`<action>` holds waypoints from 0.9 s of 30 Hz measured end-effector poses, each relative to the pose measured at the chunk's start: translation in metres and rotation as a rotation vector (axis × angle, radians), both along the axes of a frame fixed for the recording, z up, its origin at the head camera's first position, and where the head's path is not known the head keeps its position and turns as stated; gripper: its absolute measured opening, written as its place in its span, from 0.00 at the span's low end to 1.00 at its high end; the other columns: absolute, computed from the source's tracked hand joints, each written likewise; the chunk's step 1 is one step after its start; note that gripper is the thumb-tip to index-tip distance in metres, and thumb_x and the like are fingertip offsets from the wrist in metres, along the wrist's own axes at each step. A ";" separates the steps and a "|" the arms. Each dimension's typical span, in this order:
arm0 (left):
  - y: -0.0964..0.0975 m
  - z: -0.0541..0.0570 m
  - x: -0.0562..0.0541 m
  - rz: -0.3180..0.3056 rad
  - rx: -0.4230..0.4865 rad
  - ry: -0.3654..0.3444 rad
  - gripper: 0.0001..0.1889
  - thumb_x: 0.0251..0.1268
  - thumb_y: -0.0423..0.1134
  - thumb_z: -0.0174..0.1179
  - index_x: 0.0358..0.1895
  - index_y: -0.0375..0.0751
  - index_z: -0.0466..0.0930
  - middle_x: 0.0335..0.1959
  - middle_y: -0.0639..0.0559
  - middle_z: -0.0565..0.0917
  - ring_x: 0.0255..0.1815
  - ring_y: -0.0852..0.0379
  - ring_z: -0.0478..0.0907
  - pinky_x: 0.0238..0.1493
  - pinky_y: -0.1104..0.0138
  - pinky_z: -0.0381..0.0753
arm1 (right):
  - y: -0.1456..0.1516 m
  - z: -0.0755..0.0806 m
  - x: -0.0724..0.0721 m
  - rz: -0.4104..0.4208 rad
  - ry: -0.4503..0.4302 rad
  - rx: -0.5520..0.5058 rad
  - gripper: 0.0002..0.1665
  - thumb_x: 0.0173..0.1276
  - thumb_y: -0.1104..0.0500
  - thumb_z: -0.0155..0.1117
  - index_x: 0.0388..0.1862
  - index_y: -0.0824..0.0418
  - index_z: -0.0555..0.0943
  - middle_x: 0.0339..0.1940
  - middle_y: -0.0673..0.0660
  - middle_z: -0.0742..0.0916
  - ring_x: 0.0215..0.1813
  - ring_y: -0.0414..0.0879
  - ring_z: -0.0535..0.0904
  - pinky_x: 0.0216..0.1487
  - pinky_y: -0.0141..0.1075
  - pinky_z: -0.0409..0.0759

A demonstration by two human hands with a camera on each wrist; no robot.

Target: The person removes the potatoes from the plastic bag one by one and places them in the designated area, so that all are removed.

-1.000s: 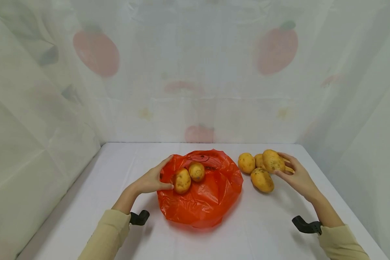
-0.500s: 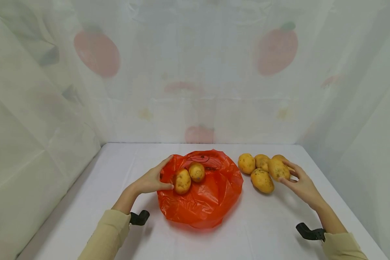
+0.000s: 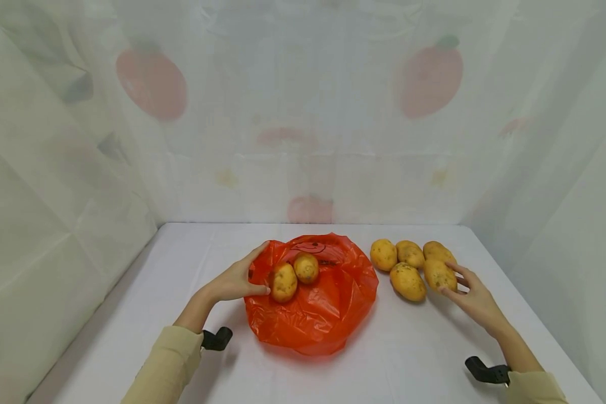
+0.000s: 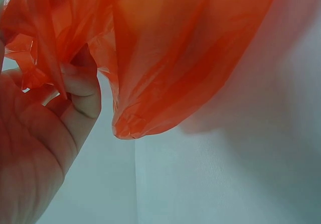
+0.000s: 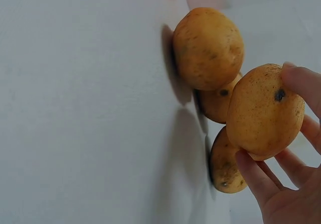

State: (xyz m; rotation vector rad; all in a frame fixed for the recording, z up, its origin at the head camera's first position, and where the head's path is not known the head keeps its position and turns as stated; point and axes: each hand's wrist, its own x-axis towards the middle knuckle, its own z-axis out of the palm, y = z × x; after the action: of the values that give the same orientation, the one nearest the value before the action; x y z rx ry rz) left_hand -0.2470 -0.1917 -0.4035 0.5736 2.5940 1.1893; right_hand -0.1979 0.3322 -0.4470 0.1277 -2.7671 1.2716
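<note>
A red plastic bag [image 3: 328,314] lies spread on the table with its mouth up. Two potatoes, one oval [image 3: 283,283] and one rounder [image 3: 306,268], sit inside it. My left hand [image 3: 237,279] grips the bag's left rim; in the left wrist view, the curled fingers [image 4: 83,91] hold gathered plastic. To the right, my right hand [image 3: 472,297] holds a potato [image 3: 440,275] between thumb and fingers. In the right wrist view, this potato [image 5: 266,112] has a dark spot, and a shadow falls on the cloth beside it.
Several potatoes lie close by the held one: a round one [image 3: 384,255], one at the front [image 3: 408,281], one behind [image 3: 410,254] and one at the far right [image 3: 436,251]. White cloth covers the table [image 3: 384,359]; fabric walls [image 3: 308,112] stand at the back and sides.
My right hand has moved right and toward me with the potato, uncovering the potatoes behind it. My left hand and the bag stay in place.
</note>
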 end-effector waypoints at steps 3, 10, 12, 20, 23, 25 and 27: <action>0.000 0.001 0.000 0.002 0.002 -0.002 0.52 0.47 0.44 0.69 0.71 0.70 0.43 0.69 0.54 0.60 0.61 0.51 0.66 0.57 0.54 0.73 | 0.001 -0.005 -0.001 -0.005 0.006 0.005 0.44 0.63 0.48 0.62 0.71 0.62 0.54 0.68 0.74 0.57 0.61 0.73 0.61 0.50 0.60 0.73; -0.002 0.000 0.001 -0.003 -0.001 0.003 0.52 0.47 0.45 0.69 0.72 0.68 0.41 0.70 0.50 0.59 0.64 0.47 0.64 0.58 0.51 0.72 | 0.001 -0.013 -0.002 0.005 0.048 0.016 0.42 0.63 0.51 0.62 0.70 0.66 0.56 0.66 0.75 0.59 0.60 0.73 0.63 0.49 0.61 0.73; -0.002 0.000 0.001 -0.005 -0.003 0.002 0.53 0.47 0.45 0.69 0.72 0.68 0.41 0.70 0.49 0.58 0.64 0.46 0.64 0.58 0.50 0.71 | 0.001 -0.015 -0.002 0.004 0.053 0.021 0.42 0.63 0.52 0.62 0.69 0.67 0.57 0.66 0.76 0.60 0.59 0.73 0.63 0.49 0.61 0.73; -0.002 0.000 0.001 0.012 0.002 -0.013 0.52 0.47 0.46 0.70 0.71 0.70 0.41 0.69 0.52 0.59 0.63 0.48 0.65 0.56 0.52 0.73 | 0.002 -0.020 -0.005 0.001 0.046 0.037 0.42 0.62 0.52 0.63 0.69 0.67 0.57 0.65 0.75 0.61 0.59 0.74 0.63 0.49 0.61 0.73; -0.002 0.000 0.001 0.005 0.006 -0.011 0.52 0.47 0.45 0.70 0.72 0.70 0.41 0.70 0.52 0.58 0.64 0.48 0.64 0.57 0.51 0.72 | 0.003 -0.022 -0.007 0.000 0.041 0.046 0.42 0.62 0.51 0.64 0.69 0.67 0.58 0.65 0.75 0.61 0.59 0.74 0.63 0.50 0.61 0.72; -0.001 0.000 0.001 0.000 0.009 -0.011 0.52 0.47 0.44 0.70 0.71 0.70 0.42 0.70 0.52 0.58 0.65 0.48 0.63 0.58 0.51 0.71 | 0.003 -0.023 -0.007 0.001 0.041 0.053 0.43 0.62 0.51 0.64 0.68 0.67 0.58 0.65 0.75 0.62 0.59 0.75 0.63 0.50 0.61 0.72; -0.001 0.001 0.002 0.002 0.008 -0.014 0.52 0.47 0.44 0.70 0.71 0.71 0.42 0.70 0.54 0.58 0.65 0.49 0.63 0.58 0.51 0.71 | 0.003 -0.024 -0.007 0.003 0.043 0.059 0.43 0.61 0.51 0.64 0.68 0.68 0.57 0.65 0.75 0.62 0.59 0.75 0.63 0.50 0.61 0.72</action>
State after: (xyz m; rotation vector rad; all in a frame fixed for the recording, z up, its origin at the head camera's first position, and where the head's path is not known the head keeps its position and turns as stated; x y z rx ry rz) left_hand -0.2453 -0.1930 -0.4029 0.5632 2.5800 1.2010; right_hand -0.2054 0.3350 -0.4707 0.1615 -2.7694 1.1738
